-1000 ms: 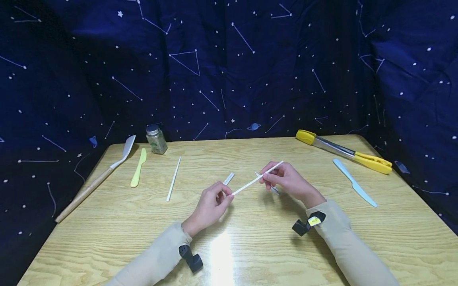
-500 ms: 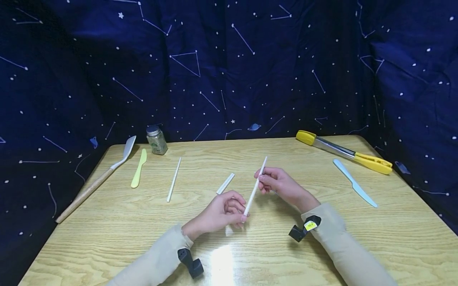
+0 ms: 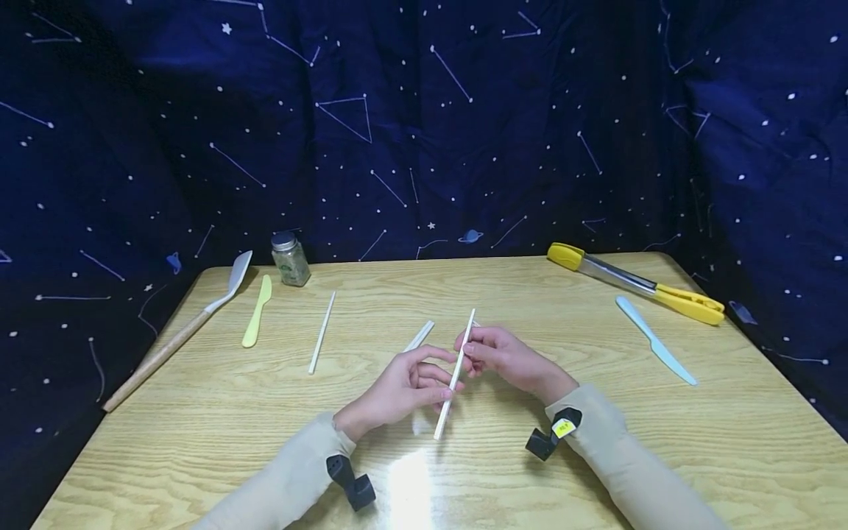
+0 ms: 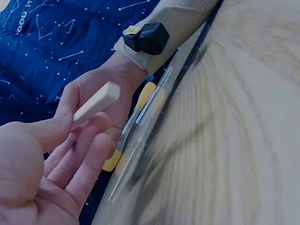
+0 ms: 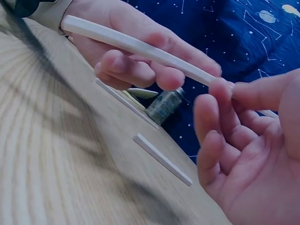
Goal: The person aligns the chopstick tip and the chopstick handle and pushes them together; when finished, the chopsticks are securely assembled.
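Likely chopstick (image 4: 96, 101) in left fingers (image 4: 91, 161).

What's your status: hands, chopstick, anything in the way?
Left hand and right hand: both holding chopstick. Chopstick raised off table. Possible snag: white piece on table, just beyond left hand.

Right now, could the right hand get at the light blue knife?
Probably yes: the head view shows nothing between the right hand and the light blue knife, though that hand pinches a white stick.
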`<state>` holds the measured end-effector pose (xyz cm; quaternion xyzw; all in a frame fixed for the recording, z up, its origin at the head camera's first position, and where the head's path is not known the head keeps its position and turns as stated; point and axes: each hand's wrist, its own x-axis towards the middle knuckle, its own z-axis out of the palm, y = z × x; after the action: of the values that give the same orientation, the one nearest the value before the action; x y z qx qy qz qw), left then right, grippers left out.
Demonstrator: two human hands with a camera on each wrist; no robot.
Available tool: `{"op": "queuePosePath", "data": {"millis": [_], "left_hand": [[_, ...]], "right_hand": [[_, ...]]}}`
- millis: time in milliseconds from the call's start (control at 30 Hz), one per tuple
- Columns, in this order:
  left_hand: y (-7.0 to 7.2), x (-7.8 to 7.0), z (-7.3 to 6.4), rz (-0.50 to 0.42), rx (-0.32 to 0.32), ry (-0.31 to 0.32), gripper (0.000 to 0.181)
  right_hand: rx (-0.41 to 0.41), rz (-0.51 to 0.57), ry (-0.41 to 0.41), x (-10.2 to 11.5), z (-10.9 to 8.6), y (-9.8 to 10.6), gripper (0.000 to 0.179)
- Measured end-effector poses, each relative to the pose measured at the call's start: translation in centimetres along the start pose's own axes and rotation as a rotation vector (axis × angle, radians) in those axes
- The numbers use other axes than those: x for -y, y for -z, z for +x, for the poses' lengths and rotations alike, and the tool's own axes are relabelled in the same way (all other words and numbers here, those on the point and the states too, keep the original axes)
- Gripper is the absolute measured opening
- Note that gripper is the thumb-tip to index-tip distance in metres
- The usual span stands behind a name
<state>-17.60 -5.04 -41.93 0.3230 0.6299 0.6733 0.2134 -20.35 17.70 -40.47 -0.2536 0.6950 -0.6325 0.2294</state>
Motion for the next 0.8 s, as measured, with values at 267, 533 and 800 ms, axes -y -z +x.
{"op": "queuePosePath", "data": {"millis": [267,533,800], "left_hand": [[0.1,0.1,-0.1,-0.001,-0.002,-0.019,0.043],[1.8,0.1,-0.2,0.125,-0.088,-0.032,0.042],[4.7,0.2,0.2,0.272,-0.272,-0.076,0.039]], "right_hand": [[0.037,-0.047,-0.010,-0.1,0.2,0.0,0.032],[-0.069,-0.125,-0.052,0.2,-0.3,1.7,0.039],[-0.147,-0.157,-0.007,0.3,-0.5,3.6,0.032]]}}
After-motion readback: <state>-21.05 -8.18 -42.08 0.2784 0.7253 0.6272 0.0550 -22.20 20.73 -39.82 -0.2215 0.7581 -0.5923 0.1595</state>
